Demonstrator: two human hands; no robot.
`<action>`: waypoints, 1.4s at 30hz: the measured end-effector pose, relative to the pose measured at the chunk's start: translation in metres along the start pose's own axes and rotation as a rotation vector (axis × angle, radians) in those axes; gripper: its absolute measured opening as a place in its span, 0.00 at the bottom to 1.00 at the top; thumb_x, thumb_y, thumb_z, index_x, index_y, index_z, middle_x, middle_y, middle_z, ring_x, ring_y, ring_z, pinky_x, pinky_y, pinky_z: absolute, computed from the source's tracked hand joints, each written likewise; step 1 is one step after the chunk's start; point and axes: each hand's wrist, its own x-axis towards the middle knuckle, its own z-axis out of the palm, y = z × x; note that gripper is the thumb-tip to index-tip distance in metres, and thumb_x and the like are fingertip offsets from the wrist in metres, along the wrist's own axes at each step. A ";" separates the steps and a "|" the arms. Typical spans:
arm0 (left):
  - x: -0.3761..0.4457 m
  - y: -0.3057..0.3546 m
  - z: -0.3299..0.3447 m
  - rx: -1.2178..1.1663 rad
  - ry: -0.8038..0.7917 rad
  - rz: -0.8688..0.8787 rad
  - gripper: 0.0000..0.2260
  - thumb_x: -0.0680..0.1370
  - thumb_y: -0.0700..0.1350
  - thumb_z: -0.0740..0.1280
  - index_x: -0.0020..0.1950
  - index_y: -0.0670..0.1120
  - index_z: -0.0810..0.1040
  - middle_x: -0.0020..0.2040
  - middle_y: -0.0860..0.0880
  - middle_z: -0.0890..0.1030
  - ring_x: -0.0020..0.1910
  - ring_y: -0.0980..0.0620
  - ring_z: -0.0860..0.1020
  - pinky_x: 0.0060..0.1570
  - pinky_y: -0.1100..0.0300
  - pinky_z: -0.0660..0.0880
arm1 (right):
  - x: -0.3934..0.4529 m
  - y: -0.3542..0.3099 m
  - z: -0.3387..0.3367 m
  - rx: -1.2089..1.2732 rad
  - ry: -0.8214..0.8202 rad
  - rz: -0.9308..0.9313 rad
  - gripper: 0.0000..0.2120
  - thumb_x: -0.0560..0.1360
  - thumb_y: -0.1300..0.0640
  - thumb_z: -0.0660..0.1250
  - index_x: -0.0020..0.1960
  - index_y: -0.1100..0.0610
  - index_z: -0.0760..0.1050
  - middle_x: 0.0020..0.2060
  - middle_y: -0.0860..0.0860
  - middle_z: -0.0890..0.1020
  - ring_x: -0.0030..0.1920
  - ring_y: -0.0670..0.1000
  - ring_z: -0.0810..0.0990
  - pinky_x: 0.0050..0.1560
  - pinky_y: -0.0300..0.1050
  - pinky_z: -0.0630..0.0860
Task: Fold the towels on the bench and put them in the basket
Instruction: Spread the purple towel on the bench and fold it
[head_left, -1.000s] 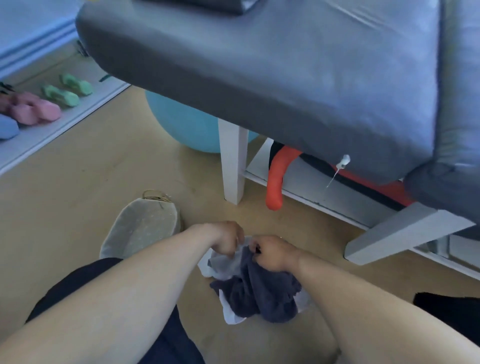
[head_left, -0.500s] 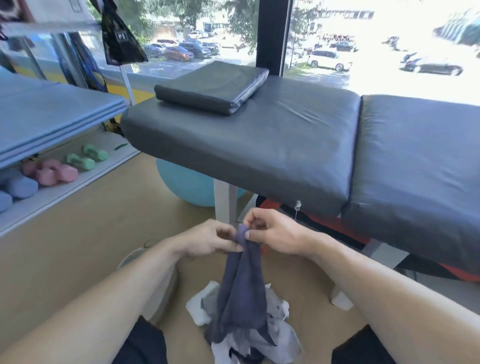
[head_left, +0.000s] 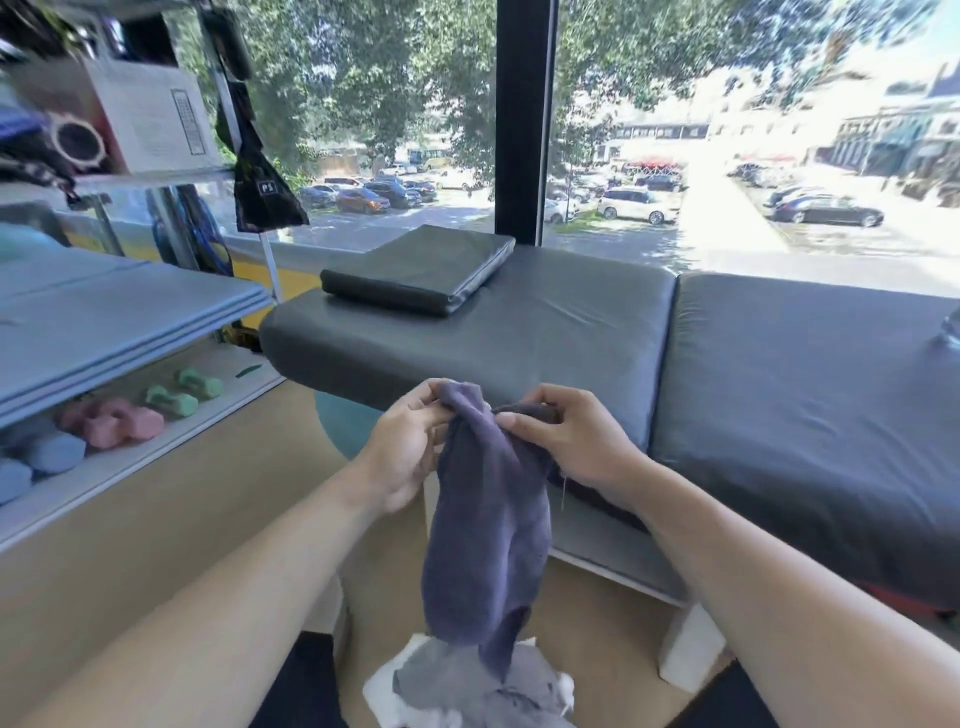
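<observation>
Grey and white towels lie in a crumpled heap on the floor at the bottom of the view, between the person's knees. Just above them hangs a dark purple-grey towel, its lower tip touching the heap. The left hand pinches its top edge between thumb and curled fingers; the right hand pinches the same edge close beside it, fingers curled over the cloth. Behind the hands stands the grey padded bench, with a folded dark cover lying flat at its left end. To the left, green dumbbells and pink dumbbells rest on a low shelf. Farther back hangs a black bag with a small label reading "PS".
</observation>
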 end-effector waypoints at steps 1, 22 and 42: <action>0.001 0.001 0.000 -0.012 0.052 -0.004 0.08 0.82 0.34 0.61 0.54 0.40 0.79 0.45 0.43 0.84 0.36 0.51 0.83 0.31 0.64 0.76 | 0.001 -0.005 -0.003 -0.014 0.049 -0.023 0.11 0.73 0.48 0.77 0.42 0.55 0.82 0.32 0.49 0.83 0.32 0.44 0.76 0.35 0.45 0.73; 0.074 0.019 -0.029 0.252 -0.673 -0.461 0.24 0.71 0.41 0.75 0.65 0.34 0.78 0.61 0.32 0.81 0.53 0.40 0.83 0.56 0.49 0.78 | 0.021 -0.044 -0.216 -0.063 0.785 0.100 0.06 0.77 0.50 0.72 0.41 0.48 0.82 0.40 0.48 0.83 0.42 0.52 0.81 0.47 0.50 0.81; 0.287 0.033 0.065 1.413 0.143 0.430 0.09 0.75 0.36 0.70 0.45 0.52 0.81 0.46 0.51 0.82 0.50 0.45 0.80 0.52 0.52 0.76 | 0.018 0.060 -0.362 -0.819 0.881 0.550 0.11 0.80 0.47 0.67 0.53 0.54 0.81 0.58 0.60 0.80 0.64 0.65 0.75 0.71 0.57 0.64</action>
